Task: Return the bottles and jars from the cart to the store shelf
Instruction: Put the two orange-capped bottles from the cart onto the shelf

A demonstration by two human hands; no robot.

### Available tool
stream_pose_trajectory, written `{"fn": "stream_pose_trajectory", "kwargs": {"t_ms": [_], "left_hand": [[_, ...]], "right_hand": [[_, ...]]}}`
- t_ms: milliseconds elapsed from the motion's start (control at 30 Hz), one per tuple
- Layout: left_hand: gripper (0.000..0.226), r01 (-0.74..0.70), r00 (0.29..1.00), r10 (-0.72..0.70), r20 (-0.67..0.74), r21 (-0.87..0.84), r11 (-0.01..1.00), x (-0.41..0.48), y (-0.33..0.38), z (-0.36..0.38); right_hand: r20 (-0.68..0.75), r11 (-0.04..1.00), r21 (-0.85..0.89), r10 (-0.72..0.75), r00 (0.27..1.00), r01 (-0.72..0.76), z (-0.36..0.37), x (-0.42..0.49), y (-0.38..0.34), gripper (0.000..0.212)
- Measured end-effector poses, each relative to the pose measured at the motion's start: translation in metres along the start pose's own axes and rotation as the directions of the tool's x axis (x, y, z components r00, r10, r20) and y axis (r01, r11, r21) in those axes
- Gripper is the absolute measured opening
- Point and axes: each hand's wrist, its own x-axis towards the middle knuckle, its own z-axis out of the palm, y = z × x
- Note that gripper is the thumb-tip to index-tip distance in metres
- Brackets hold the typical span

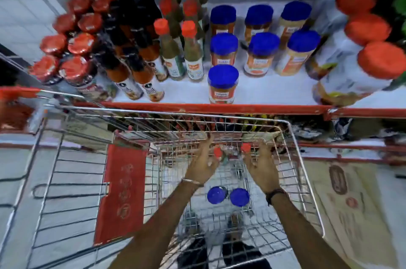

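Both my hands reach down into the wire cart (pixel 305 158) at its far end. My left hand (pixel 203 164) curls around a red-capped bottle (pixel 218 151). My right hand (pixel 261 165) curls around a second red-capped bottle (pixel 245 147). Only the caps show; the bottle bodies are hidden by my fingers and blur. Two blue-lidded jars (pixel 216 195) (pixel 239 196) stand side by side in the cart, nearer to me. The store shelf (pixel 263 92) lies beyond the cart, holding blue-lidded jars (pixel 223 83) and red-capped green sauce bottles (pixel 193 53).
Dark sauce bottles (pixel 131 66) and red-lidded jars (pixel 74 70) fill the shelf's left side; large red-lidded jars (pixel 360 70) stand at the right. The shelf's red front edge (pixel 219 107) runs just above the cart rim. A red seat flap (pixel 123 194) hangs in the cart at left.
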Motion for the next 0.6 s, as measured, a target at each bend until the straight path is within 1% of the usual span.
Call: {"fn": "stream_pose_trajectory", "kwargs": {"t_ms": [33,100,133,200,267,367,467,600], "left_hand": [[0.065,0.015,1.000,-0.015,0.014,0.001,1.000,0.007,-0.008,0.009],[0.064,0.104,0.993,-0.105,0.049,0.022,0.994,0.019,-0.022,0.025],[0.067,0.161,0.985,-0.162,0.064,0.023,0.987,0.024,-0.026,0.033],[0.072,0.240,0.969,-0.238,0.063,-0.020,0.971,0.031,-0.040,0.048],[0.068,0.242,0.970,-0.240,0.031,-0.064,0.968,0.038,-0.050,0.059],[0.053,0.236,0.968,-0.246,-0.048,-0.162,0.958,0.043,-0.061,0.071],[0.041,0.234,0.958,-0.261,-0.118,-0.207,0.950,0.042,-0.065,0.078],[0.034,0.203,0.954,-0.252,-0.160,-0.273,0.940,0.038,-0.062,0.076]], "right_hand": [[0.017,0.999,0.032,0.028,0.999,-0.028,0.007,0.008,0.008,0.070],[0.087,0.995,0.074,0.053,0.995,-0.060,0.019,0.020,0.021,0.072],[0.117,0.992,0.097,0.065,0.991,-0.077,0.024,0.025,0.027,0.070],[0.127,0.988,0.135,0.056,0.990,-0.073,0.037,0.033,0.038,0.059],[0.091,0.989,0.146,0.021,0.996,-0.034,0.046,0.041,0.046,0.050],[0.061,0.978,0.206,-0.002,0.998,-0.011,0.053,0.051,0.054,0.039],[0.061,0.975,0.223,-0.002,0.998,-0.012,0.055,0.055,0.058,0.038],[0.000,0.972,0.233,0.017,1.000,-0.016,0.046,0.052,0.055,0.036]]}}
